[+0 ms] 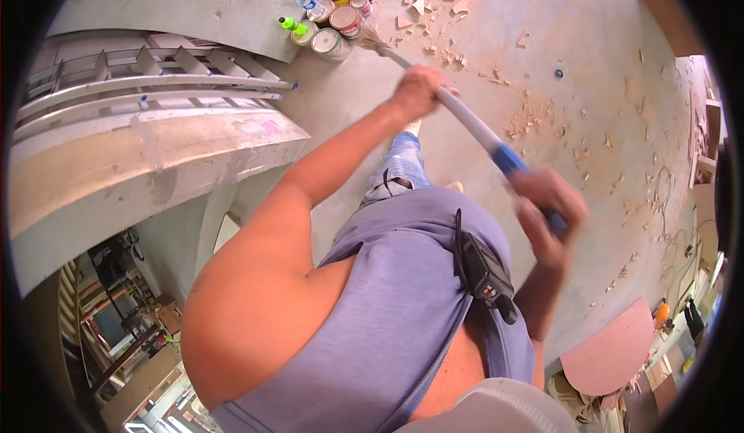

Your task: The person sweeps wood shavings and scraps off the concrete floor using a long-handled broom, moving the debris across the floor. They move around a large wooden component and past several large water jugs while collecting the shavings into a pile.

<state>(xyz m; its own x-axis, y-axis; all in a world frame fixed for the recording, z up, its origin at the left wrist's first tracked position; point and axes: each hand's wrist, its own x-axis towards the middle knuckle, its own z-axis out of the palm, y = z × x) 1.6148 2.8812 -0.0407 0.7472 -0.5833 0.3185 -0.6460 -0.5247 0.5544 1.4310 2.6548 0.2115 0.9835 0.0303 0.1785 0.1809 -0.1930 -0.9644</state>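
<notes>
A broom [470,121] with a pale handle and a blue grip slants across the view, its bristles [372,41] low by the paint cans [346,21]. My left hand [418,92] is wrapped round the lower part of the handle. Higher up, beside the blue section, my right hand [552,210] is closed round the grip end, slightly blurred. Wood scraps [463,3] and shavings [527,115] are scattered over the concrete floor to the right of the bristles.
A clear bottle [305,1] and a green bottle [293,25] stand on the cans. An aluminium ladder [147,77] lies along the left. At the right are a round-edged board [608,348], a brown panel [670,18] and a small blue ring [559,73] on the floor.
</notes>
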